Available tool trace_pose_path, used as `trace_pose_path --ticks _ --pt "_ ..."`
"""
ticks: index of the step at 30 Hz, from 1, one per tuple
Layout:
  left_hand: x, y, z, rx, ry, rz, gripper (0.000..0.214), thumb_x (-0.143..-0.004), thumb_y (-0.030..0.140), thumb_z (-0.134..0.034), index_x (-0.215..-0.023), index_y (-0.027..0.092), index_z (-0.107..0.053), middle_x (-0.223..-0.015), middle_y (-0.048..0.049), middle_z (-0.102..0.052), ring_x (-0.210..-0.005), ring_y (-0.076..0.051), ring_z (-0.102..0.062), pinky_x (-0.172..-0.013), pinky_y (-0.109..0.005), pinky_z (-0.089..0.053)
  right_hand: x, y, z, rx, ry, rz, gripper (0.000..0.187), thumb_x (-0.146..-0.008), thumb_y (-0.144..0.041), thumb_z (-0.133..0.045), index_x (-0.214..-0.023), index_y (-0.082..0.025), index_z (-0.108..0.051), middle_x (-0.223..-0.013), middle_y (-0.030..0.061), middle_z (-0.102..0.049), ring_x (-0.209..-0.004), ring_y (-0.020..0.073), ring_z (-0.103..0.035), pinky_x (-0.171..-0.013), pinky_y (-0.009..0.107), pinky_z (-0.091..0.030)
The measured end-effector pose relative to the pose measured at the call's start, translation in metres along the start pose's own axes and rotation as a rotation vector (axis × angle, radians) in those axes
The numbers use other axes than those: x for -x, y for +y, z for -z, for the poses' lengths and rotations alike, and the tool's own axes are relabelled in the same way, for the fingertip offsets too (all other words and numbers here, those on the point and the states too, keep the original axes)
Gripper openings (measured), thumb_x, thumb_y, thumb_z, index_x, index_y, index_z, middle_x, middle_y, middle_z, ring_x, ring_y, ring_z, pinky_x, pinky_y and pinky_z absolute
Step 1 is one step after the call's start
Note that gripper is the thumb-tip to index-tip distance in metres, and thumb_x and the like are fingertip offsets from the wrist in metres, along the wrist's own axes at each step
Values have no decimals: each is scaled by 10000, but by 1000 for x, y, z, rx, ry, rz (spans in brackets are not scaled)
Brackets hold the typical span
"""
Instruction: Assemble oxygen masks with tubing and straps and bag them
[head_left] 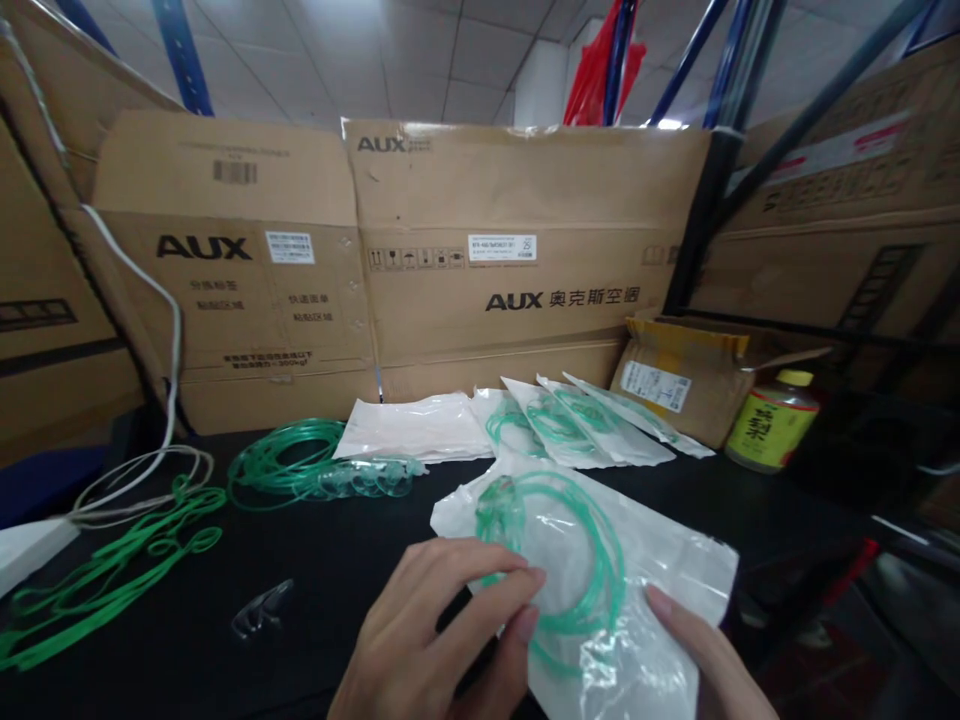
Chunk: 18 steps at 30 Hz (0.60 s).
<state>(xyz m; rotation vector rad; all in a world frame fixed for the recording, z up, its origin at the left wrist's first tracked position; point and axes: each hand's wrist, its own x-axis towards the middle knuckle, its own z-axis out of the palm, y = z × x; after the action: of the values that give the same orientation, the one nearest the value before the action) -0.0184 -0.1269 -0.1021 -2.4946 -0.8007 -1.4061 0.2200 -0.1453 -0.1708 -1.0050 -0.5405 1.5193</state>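
Note:
A pouch (675,555) with a clear front and white backing is held up in front of me, tilted. Coiled green tubing (611,540) shows inside it, with a bunched green piece at its upper left. My right hand (709,640) grips the pouch's right side, thumb on the front and the other fingers hidden behind. At the left edge, my left hand (450,630) is closed, thumb and forefinger tips nearly together against the pouch. Exactly what lies between those tips is partly hidden.
Behind stand several filled pouches (559,425), a flat white stack (412,425) and coiled tubing (289,450) with clear green cups (367,478). Green straps (127,580) and a small clear piece (261,608) lie left. A yellow-capped bottle (772,420) and cardboard boxes (495,190) border the black table.

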Motion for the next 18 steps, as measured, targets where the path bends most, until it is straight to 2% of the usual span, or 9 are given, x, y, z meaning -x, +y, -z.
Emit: trace_pose_path --ticks 2,5,9,10,12,14,16,18 --pt "-1 0 7 -19 2 16 256 -911 60 -622 -1117 200 -680 -1032 -35 -752 -938 -138 -697 -833 -238 -577 -1 -11 -8 -56 21 22 740 -803 -492 -758 -1435 -160 -565 -1154 128 -791 -1114 410 -715 -947 538 -596" --pt "0 -1 9 -36 11 35 254 -914 69 -619 -1114 210 -684 -1034 -34 -749 -935 -144 -700 -806 -245 -581 -11 -36 -21 -126 62 104 658 -841 -385 -733 -1436 -174 -551 -1194 116 -779 -1091 351 -737 -934 454 -620" --pt "-1 -3 2 -15 29 30 223 -917 87 -622 -1096 200 -693 -1013 -42 -755 -903 -152 -707 -788 -257 -580 -55 -85 -29 -139 56 451 467 -862 -230 -661 -1325 -184 -618 -1197 87 -775 -1134 268 -719 -1000 370 -586" --pt "-2 -3 0 -1 36 22 218 -916 86 -621 -1092 192 -694 -1000 -44 -758 -888 -152 -708 -779 -257 -578 -72 -99 -28 -140 66 561 410 -853 -208 -632 -1260 -168 -643 -1194 94 -769 -1146 252 -709 -1015 358 -573" --pt "-2 -4 -2 23 44 12 210 -910 81 -622 -1080 179 -699 -973 -45 -760 -856 -152 -706 -760 -257 -572 -107 -123 -21 -23 83 691 295 -867 -190 -560 -1144 -154 -656 -1235 136 -731 -1179 241 -682 -1038 375 -547" --pt "-2 -4 -4 37 37 24 201 -906 84 -631 -1070 175 -704 -956 -41 -758 -828 -149 -702 -747 -260 -564 -137 -140 -10 31 136 727 216 -922 -226 -457 -1018 -170 -643 -1228 171 -709 -1191 231 -670 -1056 396 -518" --pt "-1 -5 -4 36 21 41 189 -910 99 -636 -1066 180 -705 -950 -35 -757 -809 -148 -698 -748 -268 -558 -155 -144 3 131 158 727 291 -972 -316 -371 -885 -189 -618 -1100 204 -729 -1120 260 -704 -1046 467 -511" --pt "1 -5 -5 29 -4 67 180 -923 120 -633 -1073 190 -703 -953 -28 -757 -796 -148 -695 -758 -282 -555 -160 -139 15 270 159 728 358 -966 -373 -325 -819 -206 -605 -974 202 -749 -1049 298 -729 -1012 538 -524"
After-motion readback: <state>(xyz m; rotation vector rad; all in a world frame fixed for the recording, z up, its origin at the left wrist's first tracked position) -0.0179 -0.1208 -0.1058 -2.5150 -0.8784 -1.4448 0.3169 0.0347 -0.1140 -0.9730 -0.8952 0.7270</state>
